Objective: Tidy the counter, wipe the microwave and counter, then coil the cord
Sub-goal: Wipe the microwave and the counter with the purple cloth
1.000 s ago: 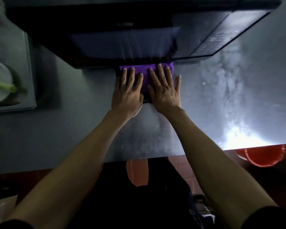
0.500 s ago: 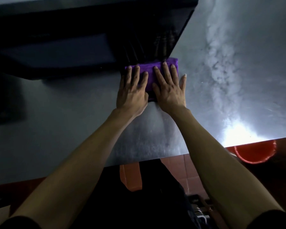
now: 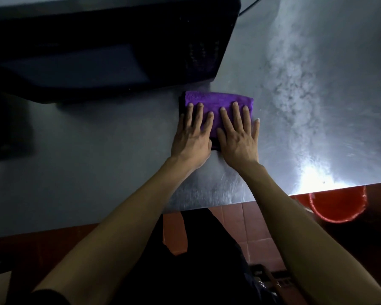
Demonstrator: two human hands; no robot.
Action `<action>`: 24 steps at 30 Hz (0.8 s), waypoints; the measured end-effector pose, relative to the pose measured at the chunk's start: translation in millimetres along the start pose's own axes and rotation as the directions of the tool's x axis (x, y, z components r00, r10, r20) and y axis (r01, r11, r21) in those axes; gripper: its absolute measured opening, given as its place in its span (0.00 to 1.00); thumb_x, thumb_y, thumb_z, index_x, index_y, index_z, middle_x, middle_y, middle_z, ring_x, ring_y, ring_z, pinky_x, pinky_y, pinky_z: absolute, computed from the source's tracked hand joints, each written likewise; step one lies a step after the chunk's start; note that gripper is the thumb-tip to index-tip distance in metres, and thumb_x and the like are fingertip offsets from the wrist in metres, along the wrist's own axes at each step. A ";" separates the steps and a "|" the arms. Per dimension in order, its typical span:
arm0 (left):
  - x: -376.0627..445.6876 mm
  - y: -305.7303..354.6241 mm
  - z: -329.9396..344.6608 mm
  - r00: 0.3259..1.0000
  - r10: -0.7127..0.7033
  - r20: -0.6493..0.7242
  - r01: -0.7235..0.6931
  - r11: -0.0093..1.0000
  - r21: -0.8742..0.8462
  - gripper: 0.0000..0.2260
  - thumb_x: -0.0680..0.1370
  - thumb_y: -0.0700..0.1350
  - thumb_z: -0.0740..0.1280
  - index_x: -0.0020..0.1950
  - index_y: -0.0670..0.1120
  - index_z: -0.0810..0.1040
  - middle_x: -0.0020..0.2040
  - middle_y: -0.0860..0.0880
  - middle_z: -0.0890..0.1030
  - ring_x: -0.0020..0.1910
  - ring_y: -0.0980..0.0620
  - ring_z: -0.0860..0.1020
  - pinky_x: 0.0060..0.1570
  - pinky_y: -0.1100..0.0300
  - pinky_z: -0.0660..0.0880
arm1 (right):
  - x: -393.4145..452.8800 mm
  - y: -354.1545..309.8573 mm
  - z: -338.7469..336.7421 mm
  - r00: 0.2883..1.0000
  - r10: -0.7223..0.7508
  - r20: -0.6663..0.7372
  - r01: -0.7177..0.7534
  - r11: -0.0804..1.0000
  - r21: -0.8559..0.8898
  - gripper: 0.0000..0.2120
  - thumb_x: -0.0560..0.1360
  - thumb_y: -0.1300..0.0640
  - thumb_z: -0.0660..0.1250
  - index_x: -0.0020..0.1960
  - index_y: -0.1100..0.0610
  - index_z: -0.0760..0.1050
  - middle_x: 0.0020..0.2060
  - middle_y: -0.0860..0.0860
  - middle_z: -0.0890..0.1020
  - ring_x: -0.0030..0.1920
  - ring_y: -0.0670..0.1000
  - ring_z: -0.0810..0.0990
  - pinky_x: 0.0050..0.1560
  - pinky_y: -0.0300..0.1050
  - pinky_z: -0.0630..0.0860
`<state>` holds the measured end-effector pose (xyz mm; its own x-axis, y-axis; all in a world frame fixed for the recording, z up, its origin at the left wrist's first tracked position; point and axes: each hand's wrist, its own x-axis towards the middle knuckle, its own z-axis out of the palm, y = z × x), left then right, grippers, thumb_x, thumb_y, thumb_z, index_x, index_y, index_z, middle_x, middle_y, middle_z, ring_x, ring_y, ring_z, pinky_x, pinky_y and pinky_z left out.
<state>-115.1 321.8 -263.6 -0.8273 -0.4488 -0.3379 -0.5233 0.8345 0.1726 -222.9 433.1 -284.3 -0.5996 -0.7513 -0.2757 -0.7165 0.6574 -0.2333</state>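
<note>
The fingers (image 3: 199, 116) of the left hand (image 3: 190, 139) lie straight and slightly spread, flat on a folded purple cloth (image 3: 218, 106), and those of the right hand (image 3: 239, 142) lie the same way beside them, the little finger hanging off the cloth's right edge onto the steel. Neither hand curls round the fabric; both press it down with open palms, thumbs nearly meeting over the cloth's near edge. That hold suits wiping, in my judgement: two flat hands spread the load across the whole pad so it drags evenly instead of bunching. The cloth lies on the stainless steel counter (image 3: 97, 172), just in front of the near right corner of the black microwave (image 3: 119, 51), close to its base but apart from it. To the right of the hands the counter shows a cloudy, mottled streak that may be residue or wetness, which suggests that stretch is yet to be wiped. A dark cord (image 3: 249, 6) leaves the microwave's back corner at the top edge; it looks uncoiled, though little of it shows. Below the counter's edge, on the red tiled floor (image 3: 235, 225), stands a red bucket (image 3: 339, 208); its inside is too dark and too cut off by the counter to tell whether it holds anything.
</note>
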 end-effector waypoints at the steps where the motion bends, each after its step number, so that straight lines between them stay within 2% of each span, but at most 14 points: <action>1: -4.1 -1.1 1.4 1.000 0.004 0.002 -0.004 1.000 -0.003 0.33 0.82 0.51 0.58 0.82 0.48 0.46 0.82 0.40 0.42 0.80 0.38 0.39 0.78 0.42 0.47 | -4.0 -2.8 2.9 1.000 0.004 -0.004 -0.004 1.000 -0.004 0.27 0.85 0.44 0.47 0.82 0.46 0.46 0.81 0.52 0.45 0.80 0.56 0.39 0.77 0.64 0.39; 5: -19.0 -14.8 4.9 1.000 0.010 0.002 -0.010 1.000 -0.029 0.32 0.82 0.50 0.58 0.82 0.48 0.46 0.82 0.41 0.42 0.80 0.39 0.38 0.79 0.43 0.46 | -11.8 -24.6 10.0 0.999 0.017 -0.030 -0.017 1.000 0.023 0.27 0.84 0.45 0.47 0.82 0.48 0.49 0.81 0.54 0.48 0.80 0.58 0.41 0.78 0.62 0.41; 13: -59.6 -81.5 9.6 0.999 -0.019 -0.043 0.016 0.998 -0.066 0.30 0.82 0.50 0.55 0.82 0.48 0.49 0.82 0.42 0.43 0.80 0.40 0.40 0.79 0.43 0.49 | -18.8 -92.2 26.8 0.999 -0.040 0.007 0.040 0.999 0.007 0.28 0.83 0.44 0.45 0.82 0.48 0.47 0.81 0.55 0.46 0.80 0.60 0.41 0.79 0.61 0.41; 18: -93.4 -135.2 13.3 0.993 -0.057 -0.104 0.048 0.995 -0.088 0.28 0.82 0.49 0.54 0.82 0.47 0.53 0.82 0.42 0.48 0.81 0.40 0.43 0.78 0.44 0.51 | -20.4 -147.6 39.2 0.994 -0.106 0.024 0.106 0.994 0.000 0.28 0.83 0.44 0.45 0.82 0.48 0.47 0.81 0.55 0.47 0.80 0.60 0.40 0.79 0.60 0.41; 24: -127.7 -202.6 13.3 0.982 -0.101 -0.160 0.087 0.992 -0.097 0.28 0.81 0.52 0.48 0.80 0.45 0.60 0.81 0.39 0.56 0.80 0.37 0.51 0.76 0.41 0.58 | -15.1 -219.0 53.9 0.981 -0.176 0.077 0.179 0.983 -0.029 0.28 0.84 0.44 0.45 0.82 0.48 0.44 0.81 0.55 0.43 0.80 0.60 0.37 0.79 0.60 0.40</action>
<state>99.4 214.4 -267.7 -0.7920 -0.5765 -0.2009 -0.6103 0.7576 0.2317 -37.7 303.7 -279.4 -0.4349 -0.8486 -0.3012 -0.8223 0.5106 -0.2513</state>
